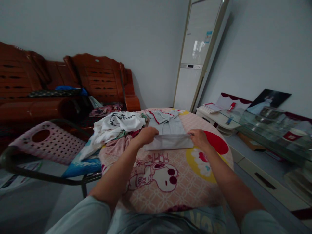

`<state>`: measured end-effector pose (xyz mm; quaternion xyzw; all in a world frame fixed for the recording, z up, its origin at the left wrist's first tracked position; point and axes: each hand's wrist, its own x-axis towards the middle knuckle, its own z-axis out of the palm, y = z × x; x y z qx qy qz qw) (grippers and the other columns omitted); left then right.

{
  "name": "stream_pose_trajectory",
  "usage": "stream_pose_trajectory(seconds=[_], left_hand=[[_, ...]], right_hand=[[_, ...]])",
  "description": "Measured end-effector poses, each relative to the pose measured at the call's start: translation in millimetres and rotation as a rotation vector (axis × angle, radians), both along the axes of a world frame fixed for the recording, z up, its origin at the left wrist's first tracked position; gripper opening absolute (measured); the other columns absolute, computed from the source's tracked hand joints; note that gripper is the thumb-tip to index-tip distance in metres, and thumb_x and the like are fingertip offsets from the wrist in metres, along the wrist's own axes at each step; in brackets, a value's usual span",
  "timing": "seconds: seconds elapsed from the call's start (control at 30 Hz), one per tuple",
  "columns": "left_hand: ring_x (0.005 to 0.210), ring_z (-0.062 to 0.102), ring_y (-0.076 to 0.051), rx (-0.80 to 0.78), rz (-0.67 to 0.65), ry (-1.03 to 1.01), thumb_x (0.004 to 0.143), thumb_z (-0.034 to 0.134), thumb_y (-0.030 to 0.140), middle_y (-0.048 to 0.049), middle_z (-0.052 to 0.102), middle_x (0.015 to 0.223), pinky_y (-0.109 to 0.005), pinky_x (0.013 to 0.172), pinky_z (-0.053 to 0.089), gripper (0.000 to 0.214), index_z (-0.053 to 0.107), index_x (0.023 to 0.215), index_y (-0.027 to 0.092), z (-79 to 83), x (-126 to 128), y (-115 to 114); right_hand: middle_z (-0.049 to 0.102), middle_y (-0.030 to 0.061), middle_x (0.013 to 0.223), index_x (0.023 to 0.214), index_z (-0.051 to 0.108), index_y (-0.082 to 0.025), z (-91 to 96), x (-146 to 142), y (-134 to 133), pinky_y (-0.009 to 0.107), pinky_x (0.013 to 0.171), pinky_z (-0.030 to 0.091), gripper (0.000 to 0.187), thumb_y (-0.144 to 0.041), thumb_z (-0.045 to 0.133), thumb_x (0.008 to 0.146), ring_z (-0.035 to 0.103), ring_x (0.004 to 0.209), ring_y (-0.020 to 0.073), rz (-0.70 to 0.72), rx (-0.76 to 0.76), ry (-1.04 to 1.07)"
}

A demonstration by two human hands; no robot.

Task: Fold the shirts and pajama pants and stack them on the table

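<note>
A pale grey shirt (172, 126) with a red-trimmed collar lies on the round table, its collar toward the far side. Its near end is a doubled-over band of cloth stretched between my hands. My left hand (148, 136) is closed on the left corner of that band. At the right corner, the fingers of my right hand (198, 138) pinch the cloth. A pink patterned cover (156, 198) with a cartoon dog spreads under the shirt. Left of the shirt is a heap of clothes, with a white printed garment (126, 120) on top and a pinkish garment (118, 146) below.
A woven-back chair (58, 146) stands at the left, before a wooden sofa (97, 78). Behind the table rises a tall white air conditioner (191, 61). On the right, a cabinet (258, 182) carries a glass shelf (263, 125) with bowls and a photo.
</note>
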<state>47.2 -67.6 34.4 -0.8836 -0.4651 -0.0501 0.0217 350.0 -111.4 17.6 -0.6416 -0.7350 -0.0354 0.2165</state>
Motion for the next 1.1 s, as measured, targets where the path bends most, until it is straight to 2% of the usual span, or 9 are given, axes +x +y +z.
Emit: stream_pose_trajectory(seconds=[0.1, 0.17, 0.3, 0.4, 0.53, 0.67, 0.83, 0.93, 1.1], left_hand=[[0.114, 0.062, -0.027, 0.119, 0.123, -0.129, 0.083, 0.044, 0.002, -0.0159, 0.066, 0.12, -0.036, 0.096, 0.048, 0.045, 0.065, 0.121, 0.014, 9.9, 11, 38], [0.124, 0.056, -0.025, 0.162, 0.092, -0.209, 0.084, 0.048, 0.006, -0.016, 0.059, 0.134, -0.036, 0.104, 0.043, 0.049, 0.056, 0.132, 0.013, 2.1, 14, 47], [0.127, 0.054, -0.025, 0.021, -0.091, -0.164, 0.082, 0.062, 0.018, -0.0149, 0.057, 0.138, -0.035, 0.109, 0.041, 0.054, 0.053, 0.134, 0.014, -37.6, 8, 34], [0.125, 0.057, -0.026, -0.089, -0.142, -0.019, 0.077, 0.064, 0.014, -0.0169, 0.058, 0.137, -0.037, 0.108, 0.043, 0.056, 0.054, 0.132, 0.012, -66.4, 0, 20], [0.129, 0.055, -0.022, -0.017, -0.131, 0.021, 0.081, 0.05, 0.001, -0.0159, 0.056, 0.14, -0.034, 0.107, 0.044, 0.054, 0.053, 0.134, 0.012, -81.6, 2, 15], [0.118, 0.063, -0.023, 0.008, -0.087, 0.059, 0.083, 0.043, -0.003, -0.0148, 0.063, 0.131, -0.035, 0.098, 0.05, 0.052, 0.058, 0.13, 0.013, -75.1, 14, 22], [0.105, 0.068, -0.025, 0.013, -0.135, 0.057, 0.081, 0.046, -0.001, -0.0124, 0.072, 0.113, -0.034, 0.089, 0.051, 0.051, 0.066, 0.124, 0.019, -53.4, 29, 17], [0.101, 0.068, -0.024, -0.021, -0.248, 0.028, 0.077, 0.05, 0.001, -0.0103, 0.073, 0.109, -0.031, 0.087, 0.05, 0.05, 0.069, 0.119, 0.021, -39.6, 38, -1], [0.086, 0.067, -0.019, -0.239, -0.518, -0.038, 0.07, 0.052, 0.001, -0.0041, 0.076, 0.09, -0.024, 0.079, 0.049, 0.044, 0.075, 0.101, 0.022, -26.8, 44, -32]], right_hand=[[0.07, 0.0106, 0.12, 0.118, 0.07, -0.016, 15.8, -15, 38, 0.034, 0.095, 0.045, 0.043, -0.007, 0.049, 0.082, 0.061, 0.11, 0.0244, -0.088, 0.147, -0.041], [0.067, 0.0117, 0.125, 0.122, 0.068, -0.015, 11.4, -24, 50, 0.035, 0.098, 0.044, 0.045, -0.006, 0.048, 0.082, 0.059, 0.113, 0.0247, -0.08, 0.168, -0.068], [0.069, 0.0108, 0.121, 0.116, 0.07, -0.017, -27.8, -27, 44, 0.031, 0.096, 0.045, 0.047, -0.001, 0.051, 0.077, 0.06, 0.11, 0.0217, 0.068, -0.04, -0.141], [0.07, 0.0096, 0.116, 0.116, 0.069, -0.019, -58.5, -21, 31, 0.03, 0.093, 0.045, 0.052, 0.003, 0.05, 0.073, 0.062, 0.108, 0.0198, 0.139, -0.151, -0.194], [0.072, 0.0106, 0.11, 0.114, 0.069, -0.017, -72.9, -17, 28, 0.03, 0.095, 0.044, 0.05, 0.004, 0.046, 0.075, 0.062, 0.107, 0.0197, 0.194, -0.146, -0.256], [0.074, 0.0133, 0.103, 0.101, 0.073, -0.016, -62.9, -20, 35, 0.029, 0.089, 0.045, 0.038, 0.0, 0.046, 0.079, 0.065, 0.101, 0.0222, 0.121, -0.157, -0.287], [0.074, 0.0134, 0.095, 0.091, 0.074, -0.014, -34.4, -5, 24, 0.026, 0.078, 0.043, 0.035, -0.001, 0.044, 0.078, 0.067, 0.091, 0.022, 0.034, -0.144, -0.276], [0.074, 0.0113, 0.084, 0.084, 0.074, -0.015, -23.4, 17, 2, 0.025, 0.071, 0.039, 0.034, -0.001, 0.045, 0.073, 0.066, 0.082, 0.0202, 0.025, -0.175, -0.271], [0.069, 0.0065, 0.068, 0.068, 0.07, -0.016, -27.2, 44, -45, 0.025, 0.066, 0.038, 0.028, -0.006, 0.044, 0.068, 0.061, 0.068, 0.0178, 0.186, -0.308, -0.137]])
